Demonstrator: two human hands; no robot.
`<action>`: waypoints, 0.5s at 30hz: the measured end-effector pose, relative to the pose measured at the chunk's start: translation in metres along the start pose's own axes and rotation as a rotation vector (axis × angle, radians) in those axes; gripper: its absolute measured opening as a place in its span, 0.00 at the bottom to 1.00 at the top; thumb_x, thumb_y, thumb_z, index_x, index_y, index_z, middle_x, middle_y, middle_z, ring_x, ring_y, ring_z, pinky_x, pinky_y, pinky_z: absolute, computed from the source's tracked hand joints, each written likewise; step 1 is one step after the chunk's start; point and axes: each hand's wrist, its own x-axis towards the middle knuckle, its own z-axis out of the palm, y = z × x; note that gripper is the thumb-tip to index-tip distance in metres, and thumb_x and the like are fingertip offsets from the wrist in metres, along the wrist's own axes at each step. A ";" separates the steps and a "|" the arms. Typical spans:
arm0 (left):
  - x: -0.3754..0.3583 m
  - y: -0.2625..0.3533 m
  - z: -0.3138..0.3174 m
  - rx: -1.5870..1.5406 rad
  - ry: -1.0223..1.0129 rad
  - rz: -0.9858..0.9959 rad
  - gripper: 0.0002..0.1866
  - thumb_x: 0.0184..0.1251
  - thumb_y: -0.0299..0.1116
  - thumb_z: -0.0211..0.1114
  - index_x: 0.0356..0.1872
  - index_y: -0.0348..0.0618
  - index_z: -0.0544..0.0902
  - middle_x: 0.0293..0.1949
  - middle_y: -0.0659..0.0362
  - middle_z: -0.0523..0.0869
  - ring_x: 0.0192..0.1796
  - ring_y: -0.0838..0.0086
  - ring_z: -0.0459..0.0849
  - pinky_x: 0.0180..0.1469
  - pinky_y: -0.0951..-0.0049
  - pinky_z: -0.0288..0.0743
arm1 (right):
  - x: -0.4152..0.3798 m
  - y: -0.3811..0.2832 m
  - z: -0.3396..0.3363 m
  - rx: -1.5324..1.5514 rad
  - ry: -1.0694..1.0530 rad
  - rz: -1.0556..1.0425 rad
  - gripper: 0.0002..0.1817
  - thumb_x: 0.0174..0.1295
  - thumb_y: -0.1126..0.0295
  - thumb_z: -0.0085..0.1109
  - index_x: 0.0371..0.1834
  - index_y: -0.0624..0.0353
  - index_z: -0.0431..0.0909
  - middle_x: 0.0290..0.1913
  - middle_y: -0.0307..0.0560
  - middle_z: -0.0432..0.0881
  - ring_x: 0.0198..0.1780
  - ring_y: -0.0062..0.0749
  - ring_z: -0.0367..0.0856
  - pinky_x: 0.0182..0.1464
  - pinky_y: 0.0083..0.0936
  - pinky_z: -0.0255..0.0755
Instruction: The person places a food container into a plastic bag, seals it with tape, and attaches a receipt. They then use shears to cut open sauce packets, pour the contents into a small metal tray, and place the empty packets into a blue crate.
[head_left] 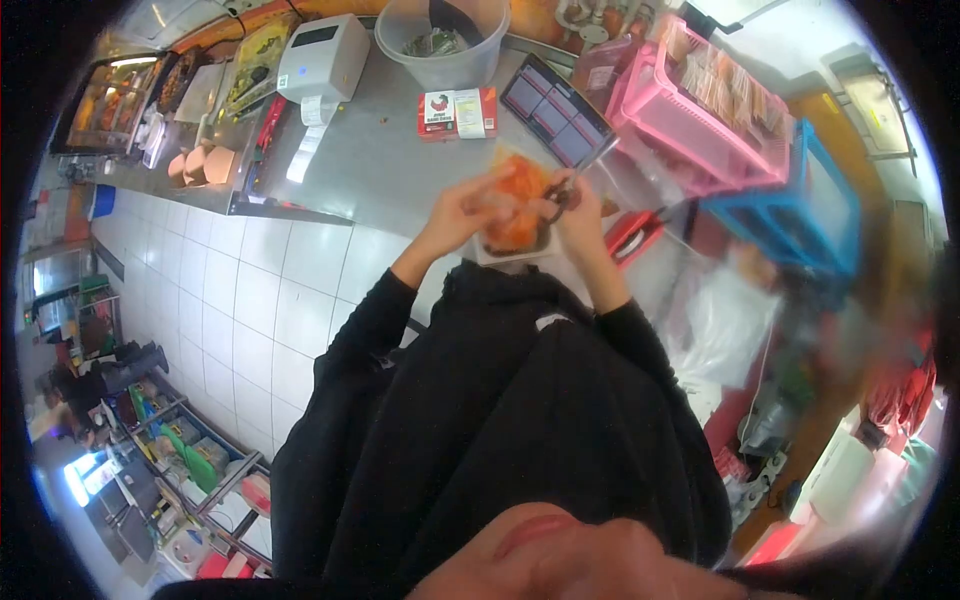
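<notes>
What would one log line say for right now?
left hand: holding orange packet | right hand: holding dark tool, blurred | pale container: partly hidden by packet

A white printer (325, 60) trails a paper strip (308, 142).

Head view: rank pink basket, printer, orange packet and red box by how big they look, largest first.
1. Pink basket
2. Printer and orange packet: too alike to rank, the packet partly hidden
3. Red box
</notes>
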 end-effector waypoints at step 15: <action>0.020 0.109 -0.006 0.087 -0.452 0.007 0.42 0.45 0.11 0.65 0.66 0.36 0.60 0.68 0.55 0.61 0.62 0.78 0.68 0.53 0.81 0.72 | -0.048 -0.103 -0.066 -0.575 -0.522 0.134 0.27 0.42 0.59 0.75 0.31 0.55 0.62 0.22 0.29 0.62 0.24 0.12 0.60 0.25 0.13 0.50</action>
